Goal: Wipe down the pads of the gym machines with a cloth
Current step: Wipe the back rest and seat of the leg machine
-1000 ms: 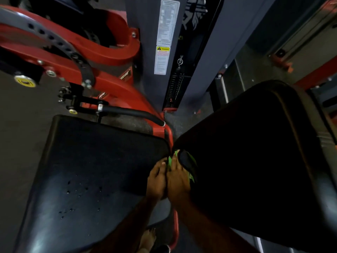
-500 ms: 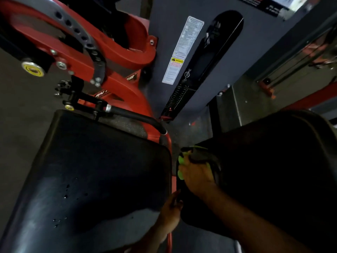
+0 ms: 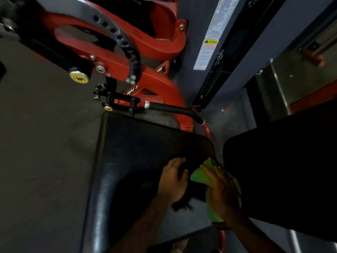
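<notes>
A: Where is the cloth?

B: The green cloth (image 3: 201, 175) lies under the right hand (image 3: 223, 195), at the right edge of the seat pad (image 3: 135, 154), in the gap beside the back pad (image 3: 284, 170). The hand covers most of it; only a bunched corner and a strip along the far side show.

A: Is the hand gripping it?

B: The fingers lie spread and fairly flat over the cloth, pressing it down. Whether the thumb curls beneath, I cannot tell.

A: And the left hand (image 3: 173, 181)?

B: It rests on the seat pad just beside the cloth, fingers loosely bent, holding nothing.

A: What stays unclear?

B: The back pad is nearly black in shadow and cut off at the right edge. The red frame (image 3: 151, 79) is blurred, the label (image 3: 209, 41) on the grey weight-stack housing (image 3: 193, 73) unreadable. The black handle bar (image 3: 175, 109) runs behind the seat pad.
</notes>
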### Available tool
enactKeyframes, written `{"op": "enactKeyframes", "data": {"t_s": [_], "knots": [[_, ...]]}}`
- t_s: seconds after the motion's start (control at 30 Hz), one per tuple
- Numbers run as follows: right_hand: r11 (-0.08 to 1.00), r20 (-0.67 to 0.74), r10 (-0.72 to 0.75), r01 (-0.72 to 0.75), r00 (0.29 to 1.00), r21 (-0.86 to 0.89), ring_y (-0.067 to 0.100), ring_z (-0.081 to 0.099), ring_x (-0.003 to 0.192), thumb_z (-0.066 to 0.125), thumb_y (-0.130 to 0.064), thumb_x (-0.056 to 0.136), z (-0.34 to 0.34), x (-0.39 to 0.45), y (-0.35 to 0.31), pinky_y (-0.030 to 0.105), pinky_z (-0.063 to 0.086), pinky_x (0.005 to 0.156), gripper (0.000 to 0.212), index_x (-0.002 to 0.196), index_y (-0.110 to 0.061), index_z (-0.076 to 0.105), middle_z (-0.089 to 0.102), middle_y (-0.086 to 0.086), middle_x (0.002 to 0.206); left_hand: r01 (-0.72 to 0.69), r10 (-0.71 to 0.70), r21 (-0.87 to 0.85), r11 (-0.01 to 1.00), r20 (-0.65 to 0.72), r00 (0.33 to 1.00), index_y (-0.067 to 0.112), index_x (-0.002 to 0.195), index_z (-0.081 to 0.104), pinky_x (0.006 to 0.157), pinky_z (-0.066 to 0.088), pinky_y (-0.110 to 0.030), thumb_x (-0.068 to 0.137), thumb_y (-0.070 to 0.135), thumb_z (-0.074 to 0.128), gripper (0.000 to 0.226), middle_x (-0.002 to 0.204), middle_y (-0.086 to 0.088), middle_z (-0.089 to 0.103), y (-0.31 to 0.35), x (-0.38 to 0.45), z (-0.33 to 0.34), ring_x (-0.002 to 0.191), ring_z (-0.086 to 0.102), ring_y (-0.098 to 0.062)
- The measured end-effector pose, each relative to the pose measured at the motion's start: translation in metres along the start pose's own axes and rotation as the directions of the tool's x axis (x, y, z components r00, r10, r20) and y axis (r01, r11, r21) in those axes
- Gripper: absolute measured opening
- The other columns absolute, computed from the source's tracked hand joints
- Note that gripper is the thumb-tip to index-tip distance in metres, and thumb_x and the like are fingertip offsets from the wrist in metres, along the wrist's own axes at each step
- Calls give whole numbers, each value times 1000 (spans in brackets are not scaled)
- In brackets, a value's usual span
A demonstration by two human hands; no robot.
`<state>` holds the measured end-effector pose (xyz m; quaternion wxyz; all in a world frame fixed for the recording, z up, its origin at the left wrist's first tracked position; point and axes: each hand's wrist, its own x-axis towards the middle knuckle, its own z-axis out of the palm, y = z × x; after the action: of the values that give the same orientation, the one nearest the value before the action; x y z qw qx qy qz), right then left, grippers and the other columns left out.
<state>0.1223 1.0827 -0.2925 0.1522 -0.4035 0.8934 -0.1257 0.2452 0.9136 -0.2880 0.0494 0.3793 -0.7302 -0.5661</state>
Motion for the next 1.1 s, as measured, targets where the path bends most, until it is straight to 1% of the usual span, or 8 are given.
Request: {"op": "enactKeyframes", "data": {"t_s": [0.17,0.33,0.5,0.63,0.73,0.83,1.0,1.1], "knots": [[877,-73,47,-6,996,481,19,25,157,52,-10,87,46,2,-93,51,28,125,78,160,-31,34,30,-5,168,-12,69,373,928,-140,988,19,138,62,117,35,-31,88,34,55,52,148,-4,54,-34,2,-74,135,48,-24],[922,23,19,-27,1000,387,10,13,157,34,-62,102,94,6,-149,27,23,123,80,165,-36,-6,10,-6,173,29,142,580,814,-248,958,21,142,59,109,44,-47,87,34,54,57,152,-6,50,-59,5,-120,137,45,-31],[999,-67,-27,29,997,31,29,24,157,34,-63,101,118,35,-134,52,35,118,77,166,-25,17,20,10,171,65,198,637,768,-333,922,21,151,49,116,35,-48,92,41,53,62,160,-7,41,-89,-3,-150,145,37,-34],[945,-149,314,-294,938,140,37,29,153,39,-55,100,122,74,-146,59,32,118,74,164,-23,24,27,18,168,199,126,569,798,-480,868,21,157,37,120,29,-48,99,40,55,63,162,-7,35,-111,-10,-172,148,32,-30],[996,-90,-40,47,995,75,34,21,157,47,-51,96,131,35,-162,53,25,124,80,166,-29,16,19,15,171,297,-43,394,870,-540,841,22,160,27,120,31,-50,100,39,57,69,162,-11,32,-121,-17,-177,146,34,-32],[898,27,-439,438,898,32,29,20,158,54,-50,90,118,30,-131,51,21,125,86,165,-35,16,15,7,173,307,-71,347,886,-554,830,26,161,23,120,33,-48,99,43,55,72,165,-7,28,-117,-21,-172,148,34,-30],[983,-164,152,-131,975,130,38,30,153,44,-48,97,120,101,-153,58,33,118,71,162,-24,31,32,16,166,310,-56,381,871,-551,833,29,162,21,119,35,-50,99,48,51,72,167,-4,26,-114,-16,-173,148,35,-29],[994,-104,-16,27,994,105,35,21,157,50,-45,91,131,73,-197,54,23,125,81,165,-29,22,23,14,170,291,-18,401,869,-561,828,26,161,25,113,40,-50,101,45,50,68,164,-8,31,-122,-18,-172,143,41,-33]]}}
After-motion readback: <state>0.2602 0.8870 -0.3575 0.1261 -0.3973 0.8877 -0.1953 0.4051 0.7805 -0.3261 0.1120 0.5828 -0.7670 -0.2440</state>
